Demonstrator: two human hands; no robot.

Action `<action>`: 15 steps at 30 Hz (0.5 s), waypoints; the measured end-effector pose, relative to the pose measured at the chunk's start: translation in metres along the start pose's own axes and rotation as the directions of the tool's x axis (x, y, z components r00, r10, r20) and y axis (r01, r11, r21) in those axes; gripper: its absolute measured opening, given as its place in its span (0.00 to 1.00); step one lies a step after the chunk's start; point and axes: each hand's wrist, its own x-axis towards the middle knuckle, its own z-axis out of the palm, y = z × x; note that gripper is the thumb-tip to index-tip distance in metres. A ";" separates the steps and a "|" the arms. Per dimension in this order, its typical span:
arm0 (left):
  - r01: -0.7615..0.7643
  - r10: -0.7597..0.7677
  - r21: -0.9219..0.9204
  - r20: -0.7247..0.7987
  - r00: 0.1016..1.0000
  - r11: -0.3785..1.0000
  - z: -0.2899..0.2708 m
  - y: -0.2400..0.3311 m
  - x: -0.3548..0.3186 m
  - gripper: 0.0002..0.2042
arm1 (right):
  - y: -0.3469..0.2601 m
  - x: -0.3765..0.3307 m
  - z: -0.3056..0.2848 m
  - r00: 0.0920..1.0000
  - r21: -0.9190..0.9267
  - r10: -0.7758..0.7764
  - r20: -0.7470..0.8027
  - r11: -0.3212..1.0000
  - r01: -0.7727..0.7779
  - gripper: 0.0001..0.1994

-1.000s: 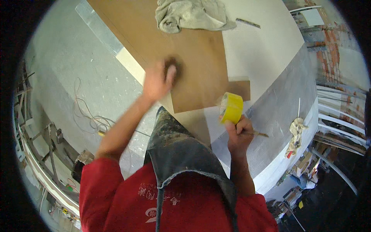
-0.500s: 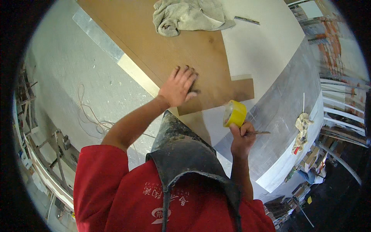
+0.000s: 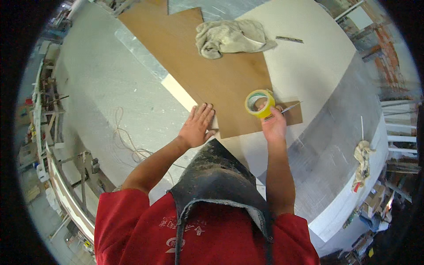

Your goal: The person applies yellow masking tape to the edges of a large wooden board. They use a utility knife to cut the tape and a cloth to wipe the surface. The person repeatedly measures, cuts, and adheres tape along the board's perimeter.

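A flat brown board (image 3: 212,84) with a stepped outline lies over white sheet material on the work table. My left hand (image 3: 197,126) is laid flat with fingers stretched out, at the board's near left edge beside a cream strip (image 3: 179,92). In my right hand (image 3: 274,125) is a roll of yellow adhesive tape (image 3: 259,103), held above the board's near right part. A thin pointed tool (image 3: 291,107), perhaps a knife, sticks out to the right from the same hand.
A crumpled grey cloth (image 3: 234,37) rests across the board's far part, with a short dark bar (image 3: 289,39) to its right. A loose cord (image 3: 128,141) curls at the left. Another rag (image 3: 363,161) lies by the right edge of the table.
My left hand has slid from the board's surface to its near left edge. The tape roll has moved up and left over the board in my right hand, and the view has shifted.
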 end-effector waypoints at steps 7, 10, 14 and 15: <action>-0.092 0.085 0.070 0.106 0.991 0.993 -0.009 0.000 -0.013 0.37 | -0.002 0.001 -0.014 0.914 -0.565 -0.246 -0.323 0.825 0.022 0.11; -0.221 0.221 -0.013 0.151 0.964 0.975 -0.012 -0.017 -0.009 0.36 | -0.001 0.004 -0.025 0.885 -0.735 -0.342 -0.316 0.678 0.000 0.14; -0.299 0.321 -0.155 0.141 0.937 0.942 -0.029 -0.072 0.003 0.36 | 0.015 0.007 0.001 0.839 -0.635 -0.403 -0.365 0.767 0.092 0.11; -0.312 0.334 -0.154 0.150 0.930 0.937 -0.034 -0.094 0.008 0.35 | 0.020 0.009 0.007 0.820 -0.602 -0.418 -0.391 0.790 0.116 0.10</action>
